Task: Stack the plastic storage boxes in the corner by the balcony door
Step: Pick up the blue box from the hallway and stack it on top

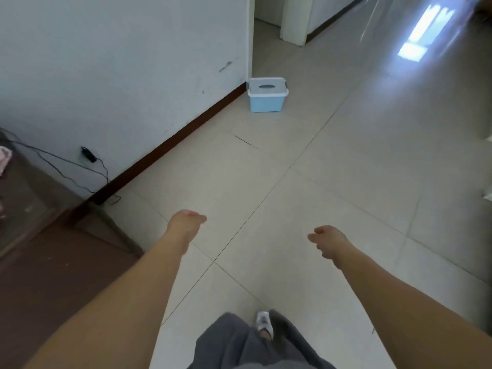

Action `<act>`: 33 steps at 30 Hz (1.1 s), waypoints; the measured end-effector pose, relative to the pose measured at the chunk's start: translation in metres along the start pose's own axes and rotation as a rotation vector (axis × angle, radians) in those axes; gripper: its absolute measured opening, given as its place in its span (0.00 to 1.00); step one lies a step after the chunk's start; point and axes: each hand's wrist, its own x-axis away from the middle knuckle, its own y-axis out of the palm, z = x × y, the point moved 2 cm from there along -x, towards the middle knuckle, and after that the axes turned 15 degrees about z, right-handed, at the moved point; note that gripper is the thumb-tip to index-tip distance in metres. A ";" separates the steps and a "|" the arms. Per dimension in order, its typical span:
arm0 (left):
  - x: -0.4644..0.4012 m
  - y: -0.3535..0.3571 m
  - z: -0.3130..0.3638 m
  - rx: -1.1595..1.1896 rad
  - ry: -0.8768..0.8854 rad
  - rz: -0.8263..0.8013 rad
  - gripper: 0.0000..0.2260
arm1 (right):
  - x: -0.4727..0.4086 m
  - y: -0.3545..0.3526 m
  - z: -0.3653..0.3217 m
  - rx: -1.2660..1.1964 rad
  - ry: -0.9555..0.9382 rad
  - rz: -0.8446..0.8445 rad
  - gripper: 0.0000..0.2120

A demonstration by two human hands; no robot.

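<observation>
A light blue plastic storage box (267, 98) with a white lid and grey side clips stands on the tiled floor, right at the end of the white wall. My left hand (186, 223) and my right hand (328, 242) reach forward over the floor, well short of the box. Both hands hold nothing and their fingers are loosely curled and apart. The two hands are about a tile's width apart.
A white wall (119, 75) with a dark skirting board runs along the left. A black plug and cable (89, 155) hang from it. A dark wooden surface with a glass pane (40, 235) is at the lower left. Beige tiled floor (346, 169) stretches ahead and right.
</observation>
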 end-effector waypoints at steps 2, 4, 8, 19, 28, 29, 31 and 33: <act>-0.024 0.018 0.039 0.018 0.019 -0.015 0.11 | -0.031 0.000 -0.038 -0.003 -0.011 -0.013 0.24; -0.062 0.041 0.077 0.009 0.013 -0.022 0.07 | -0.073 0.006 -0.080 -0.016 -0.013 -0.031 0.24; -0.139 0.078 0.147 -0.035 0.019 -0.043 0.05 | -0.153 0.017 -0.156 -0.041 -0.015 -0.012 0.24; -0.322 0.165 0.367 -0.110 0.055 -0.104 0.17 | -0.323 0.024 -0.361 -0.087 0.073 0.020 0.23; -0.459 0.280 0.512 -0.127 0.009 -0.106 0.17 | -0.515 0.029 -0.498 -0.035 0.063 -0.023 0.24; -0.471 0.292 0.532 -0.127 -0.003 -0.104 0.17 | -0.537 0.024 -0.516 -0.031 0.069 -0.033 0.24; -0.492 0.314 0.566 -0.127 -0.015 -0.095 0.17 | -0.572 0.015 -0.546 -0.011 0.080 -0.053 0.23; -0.515 0.340 0.605 -0.111 -0.006 -0.101 0.17 | -0.614 0.003 -0.579 -0.009 0.073 -0.035 0.22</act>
